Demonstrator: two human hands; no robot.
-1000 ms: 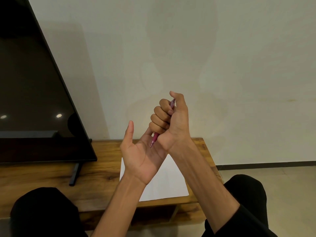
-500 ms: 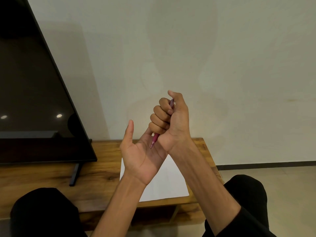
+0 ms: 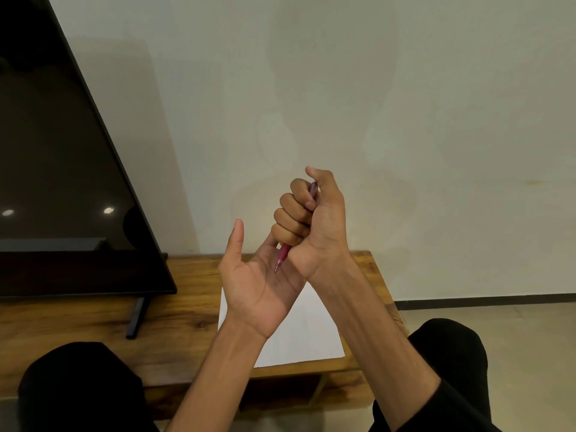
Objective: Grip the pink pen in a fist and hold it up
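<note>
Head view shows me almost nothing changed from a second ago: my right hand [image 3: 314, 222] keeps its fist wrapped around the pink pen [image 3: 284, 254], tip pointing down at my left hand [image 3: 258, 285], whose palm stays open, thumb up. Whether the tip touches the palm, I can't quite tell. Below them a white sheet [image 3: 308, 332] lies on the wooden bench [image 3: 174, 322], near its right end. A dark television [image 3: 62, 182] stands left, well apart; bare wall lies ahead.

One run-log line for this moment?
right hand: grips pen | left hand: open, palm under tip | paper: flat on table
</note>
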